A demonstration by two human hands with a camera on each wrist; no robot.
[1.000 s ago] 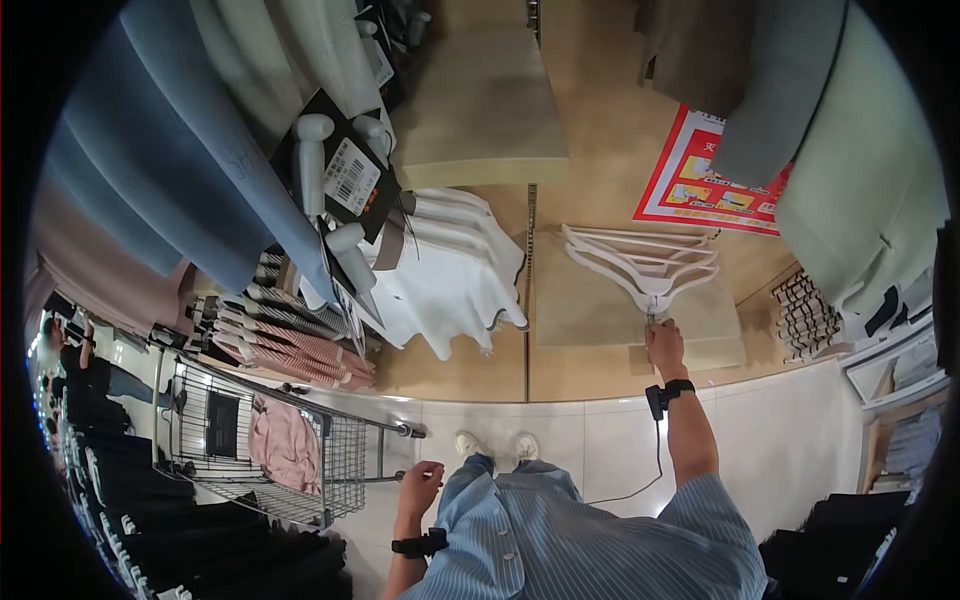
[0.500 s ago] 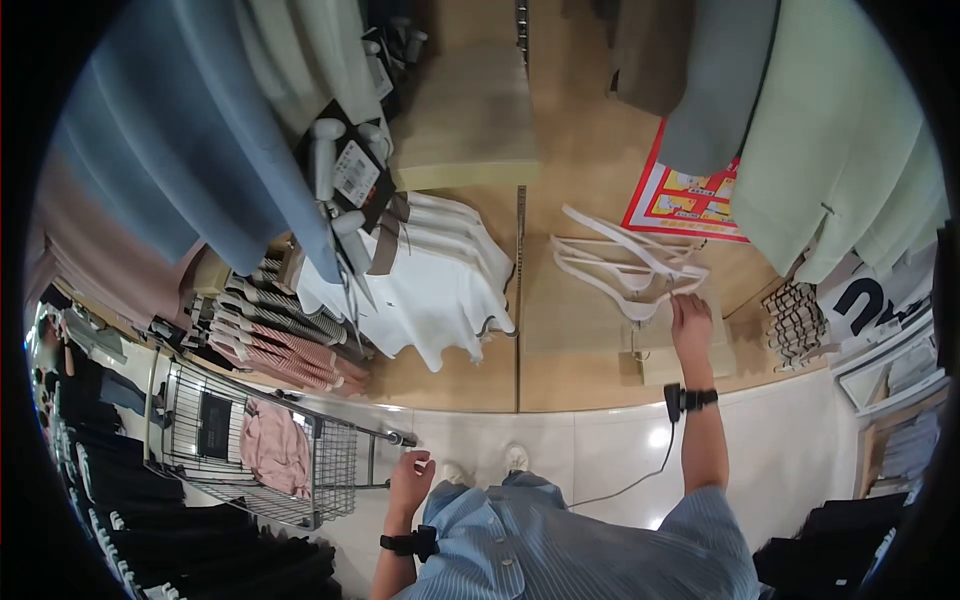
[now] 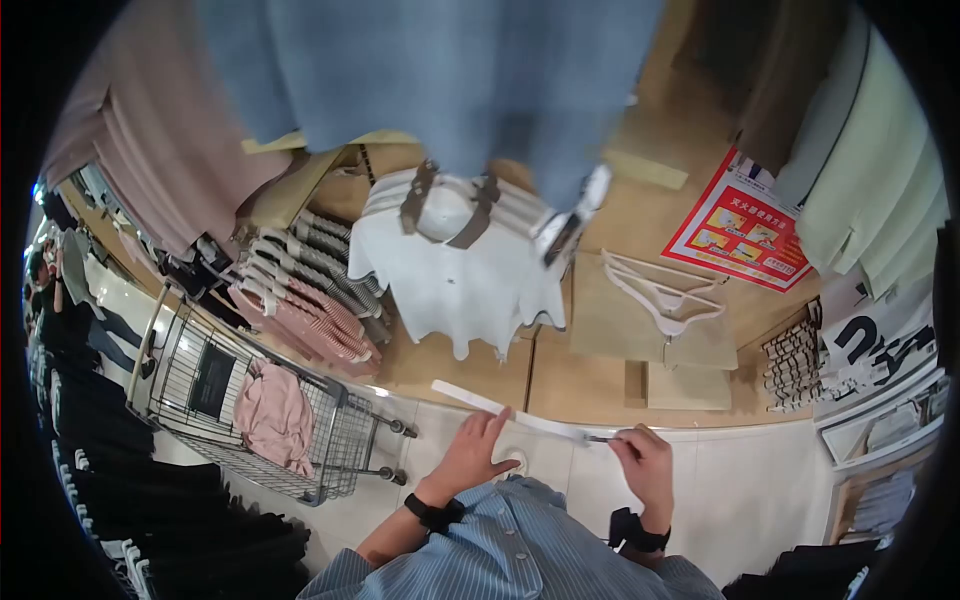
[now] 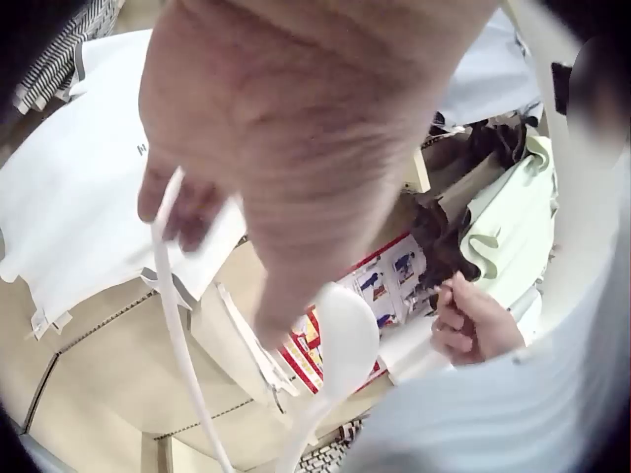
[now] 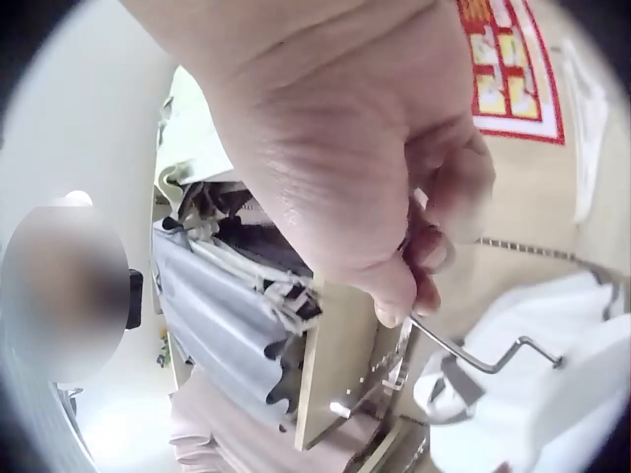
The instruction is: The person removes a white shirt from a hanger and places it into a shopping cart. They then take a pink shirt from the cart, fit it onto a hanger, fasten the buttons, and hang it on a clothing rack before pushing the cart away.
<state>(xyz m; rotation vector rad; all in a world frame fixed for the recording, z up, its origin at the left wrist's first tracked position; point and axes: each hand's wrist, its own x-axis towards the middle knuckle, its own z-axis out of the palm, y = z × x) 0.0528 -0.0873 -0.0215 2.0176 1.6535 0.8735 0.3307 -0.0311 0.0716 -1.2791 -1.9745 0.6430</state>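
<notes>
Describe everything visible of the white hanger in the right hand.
The hanger is smooth, white and plastic-looking, with a broad shoulder, a slim bar and a bent, metal-looking hook. It is bare. In the head view it slants between the hands, almost edge-on. The right hand pinches the hook; the left hand is at the body, its exact contact unclear.

Left grip (image 4: pixel 276 128) at white hanger (image 4: pixel 350 340); white shirt (image 4: pixel 74 187), red-bordered poster (image 4: pixel 402 268) beyond.
</notes>
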